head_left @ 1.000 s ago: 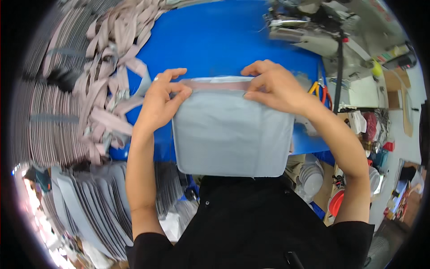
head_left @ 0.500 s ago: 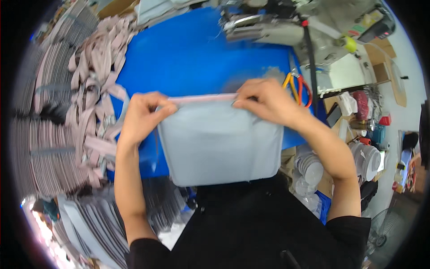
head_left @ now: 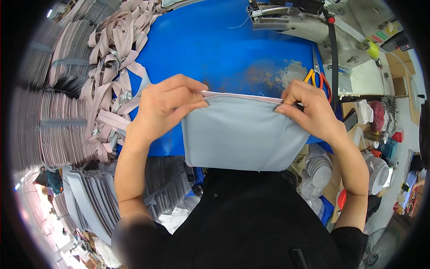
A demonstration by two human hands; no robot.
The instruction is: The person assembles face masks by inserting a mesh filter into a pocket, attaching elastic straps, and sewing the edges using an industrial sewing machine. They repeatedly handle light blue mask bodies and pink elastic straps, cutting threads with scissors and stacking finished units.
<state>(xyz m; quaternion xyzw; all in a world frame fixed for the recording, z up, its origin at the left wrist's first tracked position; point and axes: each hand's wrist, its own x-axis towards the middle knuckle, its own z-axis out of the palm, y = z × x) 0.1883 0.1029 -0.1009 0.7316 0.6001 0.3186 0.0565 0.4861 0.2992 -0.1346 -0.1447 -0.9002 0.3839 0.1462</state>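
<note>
A rectangular grey fabric piece (head_left: 242, 134) with a pink inner edge along its top hangs between my hands at the front of the blue work surface (head_left: 215, 49). My left hand (head_left: 172, 107) pinches its top left corner between thumb and fingers. My right hand (head_left: 304, 107) grips the top edge toward the right, thumb on the grey face. Just behind my right hand lie scissors (head_left: 316, 62) with red and yellow handles.
A sewing machine (head_left: 295, 20) stands at the back right. Tangled pink straps (head_left: 121, 40) and bundled grey stacks (head_left: 58, 139) line the left side. Loose grey panels (head_left: 89, 197) sit lower left; white round items (head_left: 318, 172) and shelves of tools are at the right.
Both hands stay on the fabric piece and now grip it more tightly along the top edge. Over the last half second they appear shifted rightward, as the whole view also moves.
</note>
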